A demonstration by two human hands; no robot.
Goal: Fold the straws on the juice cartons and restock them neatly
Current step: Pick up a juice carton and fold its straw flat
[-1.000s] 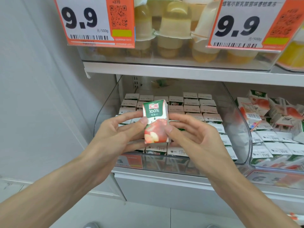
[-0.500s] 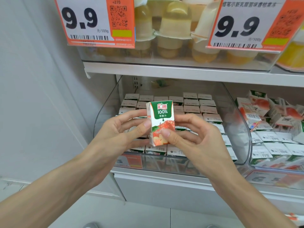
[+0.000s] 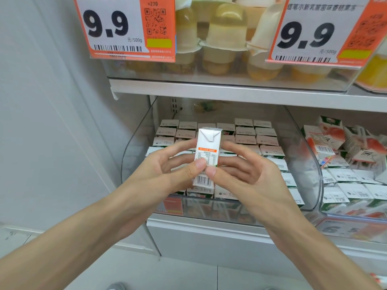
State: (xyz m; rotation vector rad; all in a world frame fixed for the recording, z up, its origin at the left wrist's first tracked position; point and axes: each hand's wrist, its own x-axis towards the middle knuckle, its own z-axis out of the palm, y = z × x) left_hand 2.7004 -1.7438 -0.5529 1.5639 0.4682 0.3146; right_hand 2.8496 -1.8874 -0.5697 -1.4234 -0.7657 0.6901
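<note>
A person's two bare arms reach toward a shop shelf (image 3: pixel 230 92), seen from a head-worn camera. Both hands hold one small juice carton (image 3: pixel 207 151) upright in the middle of the view, in the air in front of a clear bin (image 3: pixel 134 147).

The left hand (image 3: pixel 165 170) grips the carton with its thumb on the near face and its fingers curled round the far side. The right hand (image 3: pixel 249 176) pinches it the same way from the right, and the two thumbs almost meet low on the box.

A moment ago the carton showed its printed front, with fruit and a green "100%" label. It has since been turned in the fingers, so a narrow white side with a nutrition table and barcode now faces the camera. No straw shows on this side; it may be on a face turned away. The turning looks like a search for the straw, so the fold seems not yet made.

Behind the hands, packed cartons (image 3: pixel 257 141) stand in tidy rows in the bin. Farther right, loose cartons (image 3: pixel 335 143) lie jumbled. Orange price tags (image 3: pixel 123 28) reading 9.9 hang above.
</note>
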